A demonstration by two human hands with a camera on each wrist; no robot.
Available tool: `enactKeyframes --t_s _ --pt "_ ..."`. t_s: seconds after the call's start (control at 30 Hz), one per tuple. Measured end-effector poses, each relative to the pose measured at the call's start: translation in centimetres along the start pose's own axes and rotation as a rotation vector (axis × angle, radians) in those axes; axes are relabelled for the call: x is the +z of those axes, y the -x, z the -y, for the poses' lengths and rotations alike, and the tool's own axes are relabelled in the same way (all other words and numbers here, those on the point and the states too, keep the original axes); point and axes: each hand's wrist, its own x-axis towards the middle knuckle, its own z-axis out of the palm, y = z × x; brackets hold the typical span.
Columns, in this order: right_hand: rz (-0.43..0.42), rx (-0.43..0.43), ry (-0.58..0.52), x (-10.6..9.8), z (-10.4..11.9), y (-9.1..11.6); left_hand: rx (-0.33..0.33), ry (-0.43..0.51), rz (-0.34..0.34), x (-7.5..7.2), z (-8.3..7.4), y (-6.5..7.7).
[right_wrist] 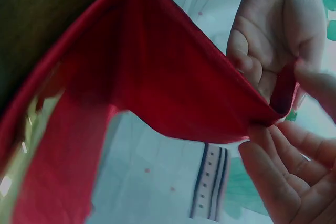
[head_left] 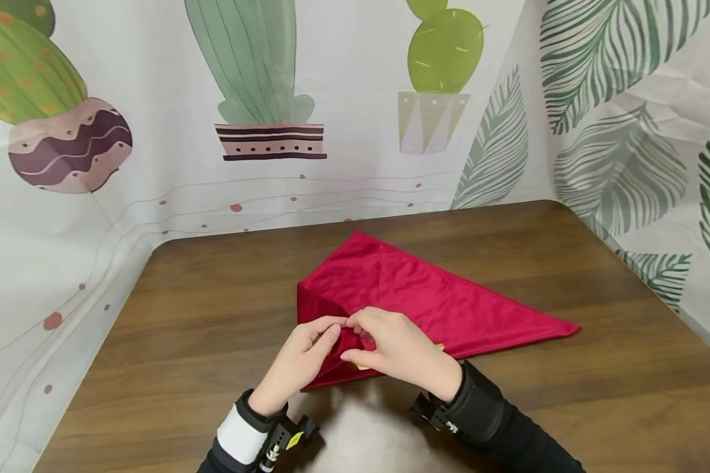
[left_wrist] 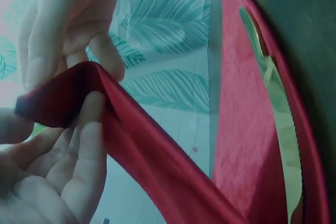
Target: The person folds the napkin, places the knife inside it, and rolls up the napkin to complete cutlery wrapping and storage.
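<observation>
A red satiny cloth [head_left: 414, 289] lies in a pointed, folded shape on the table, its left part lifted. My left hand [head_left: 298, 355] pinches the raised corner between thumb and fingers. My right hand [head_left: 399, 348] meets it there, pinching the same corner; the left wrist view shows the cloth [left_wrist: 147, 140] bent over at the fingertips. A long, thin, shiny gold-coloured piece [left_wrist: 283, 129] lies along the near edge of the cloth. From the head it is mostly hidden under my right hand, and its kind is unclear.
The brown wooden table [head_left: 213, 302] has rounded far corners. Behind and around it hangs a white backdrop [head_left: 355, 79] printed with cacti and leaves. Black straps with small devices circle both wrists.
</observation>
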Motion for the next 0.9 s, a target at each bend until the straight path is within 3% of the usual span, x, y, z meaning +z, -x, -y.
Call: enactKeyframes --t_s 0.2,0.33,0.43,0.53,0.77,0.9 --pt "-0.091 -0.035 0.078 -0.5 0.1 0.3 0.062 0.146 0.071 0.7 -0.5 0.3" --pt "-0.116 0.007 0.076 -1.6 0.1 0.4 0.1 0.282 0.182 0.8 -0.9 0.5" --pt "-0.086 0.067 0.063 -2.6 -0.3 0.6 0.138 0.282 0.254 0.8 -1.1 0.6" --pt "-0.011 0.125 0.048 -3.7 -1.0 0.8 0.156 0.098 0.254 0.4 -0.9 0.6" --pt "0.25 0.202 0.037 -5.7 -2.7 1.8 0.106 -0.554 0.216 -1.0 0.0 0.8" --pt "0.356 0.251 0.067 -5.6 -3.7 2.2 0.09 -0.74 0.293 -0.8 0.7 1.0"
